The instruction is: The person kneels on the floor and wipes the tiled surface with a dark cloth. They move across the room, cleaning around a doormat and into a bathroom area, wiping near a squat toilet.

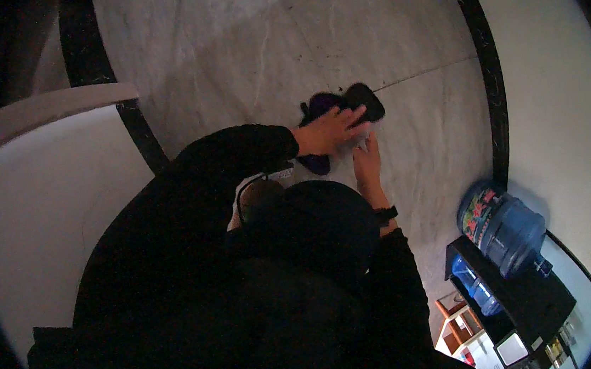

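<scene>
My left hand [327, 132] lies across dark shoes or slippers [365, 104] on the tiled floor [427, 113], its fingers blurred and spread. Just right of it, my right hand [366, 159] reaches up with its fingers close to the left fingertips. Something pale and small shows between the two hands, too blurred to name; which hand holds it, I cannot tell. A black band circles my right wrist. Below the hands, my dark-clothed knee and part of a light shoe [234, 211] are visible.
Large blue water-cooler bottles [514, 235] stand and lie by a black cabinet [535, 295] at the lower right. A pale wall [547, 80] with a black skirting runs along the right. Another pale wall [57, 207] stands at the left.
</scene>
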Demonstrator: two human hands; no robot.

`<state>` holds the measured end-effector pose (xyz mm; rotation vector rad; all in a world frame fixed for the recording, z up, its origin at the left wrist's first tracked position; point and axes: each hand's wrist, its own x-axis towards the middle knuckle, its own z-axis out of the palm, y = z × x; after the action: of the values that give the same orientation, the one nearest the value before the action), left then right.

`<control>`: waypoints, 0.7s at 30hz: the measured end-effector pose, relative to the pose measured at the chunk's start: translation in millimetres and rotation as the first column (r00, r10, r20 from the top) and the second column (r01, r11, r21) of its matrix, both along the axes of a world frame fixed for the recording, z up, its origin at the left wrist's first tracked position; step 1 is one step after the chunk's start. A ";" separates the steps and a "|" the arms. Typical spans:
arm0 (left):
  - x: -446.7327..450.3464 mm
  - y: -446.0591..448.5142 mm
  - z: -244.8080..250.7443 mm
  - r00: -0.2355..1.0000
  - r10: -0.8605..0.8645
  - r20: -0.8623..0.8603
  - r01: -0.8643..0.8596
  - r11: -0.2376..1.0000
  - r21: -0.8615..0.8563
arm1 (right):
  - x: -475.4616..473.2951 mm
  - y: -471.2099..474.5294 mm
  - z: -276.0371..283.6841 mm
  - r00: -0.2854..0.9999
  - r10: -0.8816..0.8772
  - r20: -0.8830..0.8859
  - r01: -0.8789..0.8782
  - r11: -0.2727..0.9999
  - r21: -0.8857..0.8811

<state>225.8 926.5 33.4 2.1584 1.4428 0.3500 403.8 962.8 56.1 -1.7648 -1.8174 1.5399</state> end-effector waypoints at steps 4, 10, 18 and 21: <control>19.6 -16.8 -13.9 0.969 -0.233 0.082 0.221 0.967 0.127 | 17.9 -19.2 14.4 0.979 0.012 0.204 0.023 0.985 -0.169; -25.0 11.5 -30.0 0.986 0.093 -0.135 -0.031 0.914 0.404 | 20.9 -31.9 8.9 0.937 0.096 0.337 -0.119 0.992 0.048; -193.8 80.6 -32.7 0.763 0.497 -0.413 -0.376 0.861 0.341 | 17.7 8.4 7.8 0.930 0.186 0.318 -0.244 0.957 0.154; -230.4 82.4 -1.1 0.688 0.561 -0.461 -0.349 0.812 0.467 | 8.3 15.5 4.7 0.748 0.371 0.550 -0.583 0.764 0.278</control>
<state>-4.6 1008.9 32.3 2.2442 2.4743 0.1073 412.1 978.2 60.8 -1.5853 -2.7836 0.7114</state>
